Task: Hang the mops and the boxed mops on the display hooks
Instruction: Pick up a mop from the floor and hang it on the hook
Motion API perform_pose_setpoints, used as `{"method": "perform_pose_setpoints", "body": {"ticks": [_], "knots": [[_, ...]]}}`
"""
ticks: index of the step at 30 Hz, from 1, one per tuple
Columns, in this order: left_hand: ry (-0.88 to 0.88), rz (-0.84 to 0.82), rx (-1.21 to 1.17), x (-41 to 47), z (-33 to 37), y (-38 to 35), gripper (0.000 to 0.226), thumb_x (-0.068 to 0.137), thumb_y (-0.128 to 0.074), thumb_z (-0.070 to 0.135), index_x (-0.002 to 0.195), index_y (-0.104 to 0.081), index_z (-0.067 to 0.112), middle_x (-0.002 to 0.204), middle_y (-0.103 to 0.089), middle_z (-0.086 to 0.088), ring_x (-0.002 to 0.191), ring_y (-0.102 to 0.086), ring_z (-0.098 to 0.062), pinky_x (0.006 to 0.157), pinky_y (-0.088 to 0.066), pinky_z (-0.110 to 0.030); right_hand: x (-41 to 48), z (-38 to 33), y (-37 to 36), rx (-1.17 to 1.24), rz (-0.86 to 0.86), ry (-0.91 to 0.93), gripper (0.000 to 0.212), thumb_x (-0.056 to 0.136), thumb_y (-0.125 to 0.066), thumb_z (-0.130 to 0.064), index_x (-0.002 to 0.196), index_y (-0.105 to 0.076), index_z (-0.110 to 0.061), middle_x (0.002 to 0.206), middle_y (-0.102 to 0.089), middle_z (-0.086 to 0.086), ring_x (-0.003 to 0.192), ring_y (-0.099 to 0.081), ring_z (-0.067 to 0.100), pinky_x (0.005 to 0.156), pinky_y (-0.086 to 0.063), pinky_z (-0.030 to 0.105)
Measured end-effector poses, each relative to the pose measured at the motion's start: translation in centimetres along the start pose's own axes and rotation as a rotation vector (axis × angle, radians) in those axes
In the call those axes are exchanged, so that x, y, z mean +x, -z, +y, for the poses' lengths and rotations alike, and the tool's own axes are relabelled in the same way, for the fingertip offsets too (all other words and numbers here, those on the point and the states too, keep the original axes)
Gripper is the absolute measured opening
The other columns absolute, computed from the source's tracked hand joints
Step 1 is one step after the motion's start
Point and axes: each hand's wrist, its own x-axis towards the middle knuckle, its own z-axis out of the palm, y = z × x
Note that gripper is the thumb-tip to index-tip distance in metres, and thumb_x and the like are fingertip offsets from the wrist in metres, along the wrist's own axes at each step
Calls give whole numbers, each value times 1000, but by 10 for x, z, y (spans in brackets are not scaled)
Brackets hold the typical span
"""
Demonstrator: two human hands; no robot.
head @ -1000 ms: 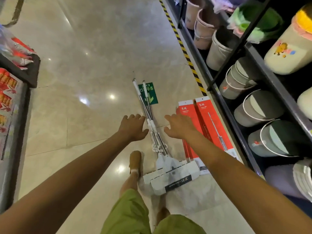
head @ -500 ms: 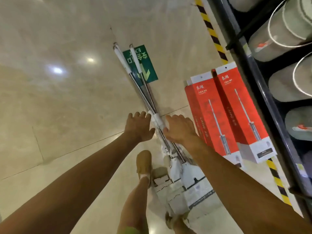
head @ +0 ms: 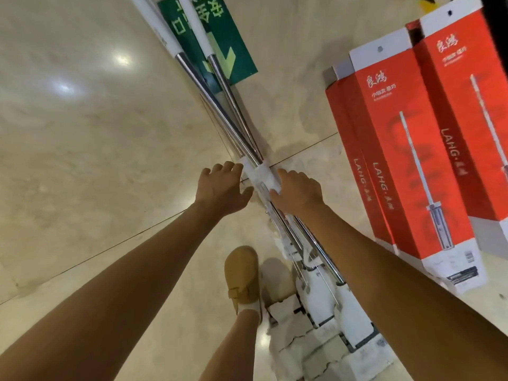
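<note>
Since the mops [head: 236, 108] and the boxed mops [head: 406, 160] lie flat on the floor [head: 82, 133], nothing is judged hung yet. The left hand [head: 222, 189] and right hand [head: 299, 192] are spread either side of the mop handles, nothing gripped; contact cannot be told. No hooks are seen; handle tops are cut off.

Mops [head: 233, 105] x2: poles bright chromed metal, smooth, mirror-shiny; upper grips [head: 195, 26] white plastic, satin; mid-pole sleeve [head: 258, 176] white paper or film, matt; heads [head: 321, 301] white plastic w/ card wraps, matt. Boxed mops [head: 406, 149]: printed cardboard, red panels w/ slight sheen, white ends matt. Floor [head: 82, 133]: beige stone-look tile, polished, high gloss w/ lamp glare; floor sign [head: 236, 37] green vinyl-type sticker, semi-gloss; shoe [head: 242, 273] tan suede-like upper, matt, soft nap.
</note>
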Motion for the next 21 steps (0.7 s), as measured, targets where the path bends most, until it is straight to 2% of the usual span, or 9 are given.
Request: {"method": "perform_pose_setpoints", "body": {"ticks": [4, 7, 10, 13, 15, 17, 19, 21], "knots": [[116, 16, -212, 21, -1, -21, 67, 92, -49, 52, 145, -36, 13, 138, -52, -9, 122, -52, -29, 92, -45, -39, 26, -6, -27, 165, 72, -16, 46, 95, -49, -44, 125, -51, -9, 117, -63, 10, 108, -61, 27, 84, -46, 33], [153, -3, -283, 27, -1, -26, 69, 90, -52, 53, 145, -35, 15, 138, -52, -7, 122, -52, -27, 91, -47, -39, 30, -6, -30, 346, 57, -44, 43, 97, -51, -34, 129, -50, -5, 125, -61, 13, 116, -58, 27, 90, -44, 29], [217, -41, -419, 25, 4, -20, 70, 91, -50, 55, 146, -33, 16, 141, -51, -5, 123, -53, -26, 93, -46, -37, 25, -5, -24, 407, 29, -41, 45, 98, -51, -30, 134, -46, -4, 130, -58, 14, 120, -56, 27, 93, -44, 28], [274, -63, -759, 16, 15, -2, 68, 94, -49, 49, 148, -28, 13, 142, -50, -7, 125, -52, -26, 94, -42, -32, 9, -4, -11, 480, 40, -13, 47, 99, -49, -32, 139, -43, -8, 130, -58, 12, 120, -55, 26, 93, -43, 31], [268, -45, -1019, 8, 27, 18, 63, 97, -48, 41, 148, -28, 11, 142, -50, -9, 125, -52, -26, 94, -40, -29, -7, 1, -3, 572, 48, -2, 45, 98, -50, -34, 138, -45, -12, 128, -60, 9, 117, -57, 25, 85, -42, 30], [266, -6, -1185, -2, 43, 39, 47, 100, -46, 33, 141, -40, 10, 132, -56, -11, 117, -55, -24, 94, -42, -31, -24, 7, 5, 658, 47, 7, 43, 96, -54, -36, 134, -48, -16, 124, -62, 6, 112, -59, 24, 81, -42, 28], [310, 48, -1312, -12, 57, 59, 27, 100, -47, 27, 121, -53, 11, 111, -62, -9, 100, -60, -22, 90, -47, -35, -39, 14, 15, 676, 51, 3, 40, 94, -55, -39, 129, -50, -21, 119, -64, 3, 106, -61, 23, 84, -48, 34], [320, 74, -1381, -24, 70, 76, 14, 99, -50, 23, 104, -54, 11, 95, -62, -7, 85, -60, -20, 83, -50, -38, -53, 22, 27, 706, 58, -13, 32, 94, -49, -45, 118, -54, -23, 105, -65, 2, 96, -62, 24, 85, -50, 40]]}}
